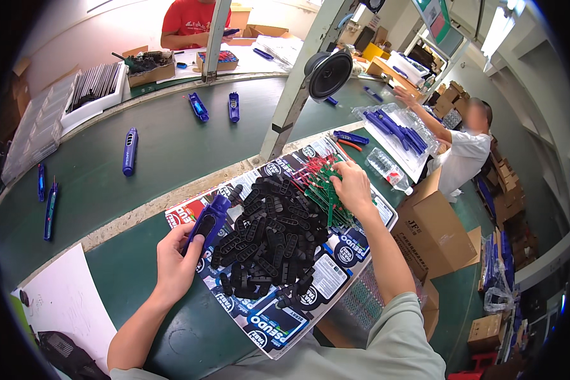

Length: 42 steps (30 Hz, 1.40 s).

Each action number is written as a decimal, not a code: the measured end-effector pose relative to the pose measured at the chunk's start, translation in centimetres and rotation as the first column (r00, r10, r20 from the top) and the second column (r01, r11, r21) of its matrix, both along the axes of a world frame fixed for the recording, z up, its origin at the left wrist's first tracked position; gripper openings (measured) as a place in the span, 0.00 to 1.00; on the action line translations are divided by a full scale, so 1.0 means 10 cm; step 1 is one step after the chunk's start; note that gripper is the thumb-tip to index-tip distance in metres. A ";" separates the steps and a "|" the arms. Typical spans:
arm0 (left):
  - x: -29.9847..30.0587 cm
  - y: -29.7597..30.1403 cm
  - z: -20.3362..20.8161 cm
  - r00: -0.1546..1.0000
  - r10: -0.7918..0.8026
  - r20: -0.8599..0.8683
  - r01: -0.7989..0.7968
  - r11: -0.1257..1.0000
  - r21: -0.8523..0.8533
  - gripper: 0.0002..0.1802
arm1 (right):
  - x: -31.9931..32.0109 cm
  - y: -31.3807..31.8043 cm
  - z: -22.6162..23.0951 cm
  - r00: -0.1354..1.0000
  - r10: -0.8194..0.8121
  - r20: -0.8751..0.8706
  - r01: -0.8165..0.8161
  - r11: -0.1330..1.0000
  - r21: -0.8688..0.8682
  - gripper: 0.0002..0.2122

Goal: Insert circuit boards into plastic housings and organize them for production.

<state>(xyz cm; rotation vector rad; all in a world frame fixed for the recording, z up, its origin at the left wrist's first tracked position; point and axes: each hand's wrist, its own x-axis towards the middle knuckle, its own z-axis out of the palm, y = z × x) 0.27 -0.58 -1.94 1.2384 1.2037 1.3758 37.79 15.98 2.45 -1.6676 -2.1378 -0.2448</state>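
Observation:
My left hand [180, 258] is closed around a blue plastic housing [211, 221] with a dark oval pad on its face, held tilted at the left edge of a heap of black rubber keypads [273, 234]. Over on the right, my right hand [353, 187] reaches into a pile of narrow green circuit boards [326, 201] with red wires. Its thumb and fingers pinch at one of the boards; the fingertips are partly hidden. Keypads and boards lie side by side on a printed cardboard sheet [269, 326].
Blue housings [130, 152] lie scattered on the green conveyor belt [171, 139] beyond a metal post [288, 117]. Orange-handled pliers [349, 145], a plastic bottle [389, 170] and an open carton [434, 225] are on the right. Two other people [465, 155] sit nearby.

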 end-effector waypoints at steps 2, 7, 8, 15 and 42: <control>-0.02 0.01 -0.05 1.000 0.013 -0.001 -0.013 1.000 0.002 0.10 | 0.02 0.03 -0.01 0.999 0.019 0.029 -0.020 0.999 0.042 0.07; -0.01 0.03 -0.10 1.000 0.010 -0.029 -0.010 1.000 -0.003 0.13 | -0.30 -0.33 0.42 0.995 0.104 0.007 -0.101 0.945 0.311 0.10; 0.00 0.04 -0.11 0.999 -0.003 -0.038 0.003 1.000 -0.001 0.13 | -0.43 -0.47 0.56 0.983 0.170 -0.072 -0.138 0.936 0.325 0.13; -0.04 0.03 -0.10 0.971 -0.043 0.233 0.074 0.989 -0.125 0.17 | -1.36 -1.01 0.63 0.441 0.313 -0.841 -0.596 0.803 -0.013 0.10; -0.04 0.02 0.00 0.882 -0.063 0.468 0.086 0.996 -0.027 0.21 | -2.19 -1.16 0.15 0.208 0.237 -0.949 -0.750 0.662 0.002 0.10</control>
